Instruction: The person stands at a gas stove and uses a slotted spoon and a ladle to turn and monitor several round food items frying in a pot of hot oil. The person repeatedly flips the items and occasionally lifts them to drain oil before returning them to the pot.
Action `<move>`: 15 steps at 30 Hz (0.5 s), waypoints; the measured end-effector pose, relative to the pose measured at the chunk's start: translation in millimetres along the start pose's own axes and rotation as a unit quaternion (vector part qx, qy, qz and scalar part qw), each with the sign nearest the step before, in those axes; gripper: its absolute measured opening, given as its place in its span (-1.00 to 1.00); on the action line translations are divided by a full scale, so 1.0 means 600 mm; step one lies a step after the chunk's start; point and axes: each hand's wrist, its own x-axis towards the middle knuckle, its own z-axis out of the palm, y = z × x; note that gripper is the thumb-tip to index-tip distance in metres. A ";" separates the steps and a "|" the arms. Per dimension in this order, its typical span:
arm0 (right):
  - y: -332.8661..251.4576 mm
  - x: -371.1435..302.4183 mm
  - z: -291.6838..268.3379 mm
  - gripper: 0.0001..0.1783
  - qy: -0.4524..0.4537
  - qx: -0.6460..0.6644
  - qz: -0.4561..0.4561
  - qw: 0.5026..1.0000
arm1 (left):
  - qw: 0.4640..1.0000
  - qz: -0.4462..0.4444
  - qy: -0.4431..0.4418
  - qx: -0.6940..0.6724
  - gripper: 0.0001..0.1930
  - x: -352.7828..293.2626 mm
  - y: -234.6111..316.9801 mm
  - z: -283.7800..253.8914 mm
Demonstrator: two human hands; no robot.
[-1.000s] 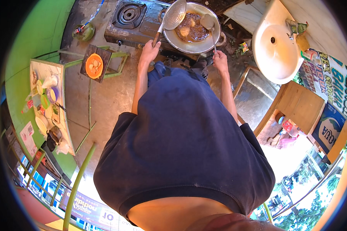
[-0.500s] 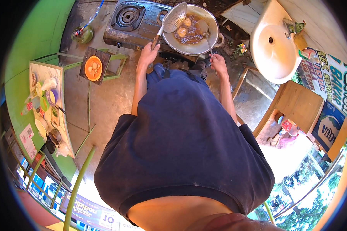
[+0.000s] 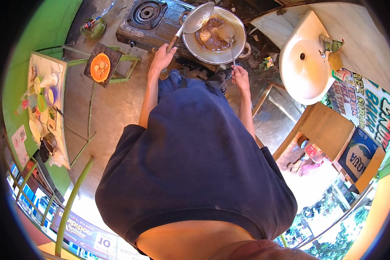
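Note:
Over the left side of a wide metal wok (image 3: 212, 55), a perforated skimmer (image 3: 200, 19) is held up by its wooden handle, with my left hand (image 3: 164, 57) closed around it. My right hand (image 3: 240, 79) grips the thin handle of a metal spatula (image 3: 225, 32), whose blade dips into the brown oil (image 3: 210, 44). A golden fried piece (image 3: 206, 34) lies in the oil beside the blade. Whatever is under the blade and the skimmer is hidden.
The wok sits on a two-burner stove (image 3: 154, 26); its left burner (image 3: 146, 14) is uncovered. At left, an orange bowl (image 3: 100, 78) with pale pieces rests on a stool. A cluttered table (image 3: 58, 143) stands farther left. A white sink (image 3: 290, 65) is at right.
The spatula blade has shifted left toward the fried pieces, where two round ones showed before. My right hand came slightly nearer me. The skimmer stays raised over the wok.

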 end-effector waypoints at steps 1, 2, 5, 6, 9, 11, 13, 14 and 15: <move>0.001 -0.004 0.001 -0.74 0.006 -0.001 -0.012 1.000 | 1.000 0.002 0.002 -0.004 -0.46 0.000 -0.006 0.004; -0.001 -0.005 0.001 -0.74 0.011 -0.001 -0.024 1.000 | 1.000 0.003 0.004 -0.007 -0.45 0.001 -0.013 0.008; 0.006 0.005 -0.005 -0.75 0.017 -0.078 -0.062 0.995 | 1.000 -0.012 -0.014 -0.016 -0.45 0.009 -0.022 0.016; 0.012 0.009 -0.006 -0.75 0.014 -0.095 -0.065 0.993 | 1.000 -0.019 -0.020 -0.014 -0.45 0.011 -0.025 0.017; 0.025 0.020 0.000 -0.75 0.011 -0.138 -0.075 0.987 | 0.999 -0.024 -0.027 -0.006 -0.45 0.016 -0.027 0.019; 0.035 0.030 0.005 -0.74 0.007 -0.128 -0.058 0.990 | 1.000 -0.013 -0.021 -0.001 -0.47 0.019 -0.032 0.022; 0.032 0.026 0.015 -0.74 0.000 -0.128 -0.032 0.991 | 1.000 -0.010 -0.023 -0.006 -0.47 0.023 -0.035 0.023; 0.032 0.028 0.021 -0.74 -0.018 -0.109 -0.016 0.994 | 1.000 -0.009 -0.024 -0.007 -0.48 0.024 -0.037 0.022; 0.023 0.031 0.028 -0.75 -0.035 -0.090 0.001 0.995 | 1.000 -0.007 -0.026 -0.011 -0.48 0.024 -0.039 0.020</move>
